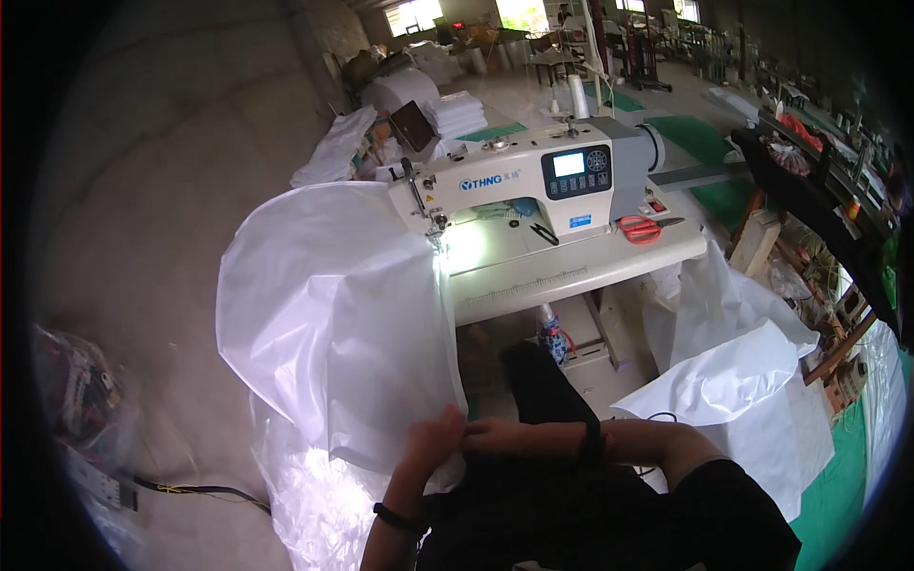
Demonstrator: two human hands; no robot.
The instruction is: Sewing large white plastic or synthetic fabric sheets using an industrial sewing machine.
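Observation:
A large white plastic sheet (pixel 328 285) hangs over the left end of the sewing machine table, its right edge running under the lit needle area of a white sewing machine (pixel 519 181). Near my lap, my left hand (pixel 436 438) is closed on the lower right edge of this sheet. Close against it, my right hand (pixel 493 436) is closed at the same edge, its fingertips partly hidden. On the tabletop (pixel 533 276), red-handled scissors (pixel 640 228) lie at the right and small black thread snips (pixel 545 234) lie under the machine arm.
More white sheeting (pixel 733 381) drapes down right of the table. Clear crinkled plastic (pixel 319 504) lies below the held sheet. A dark cable (pixel 200 491) crosses the floor at left. Stacked white material (pixel 459 114) and a brown board (pixel 412 126) stand behind the machine.

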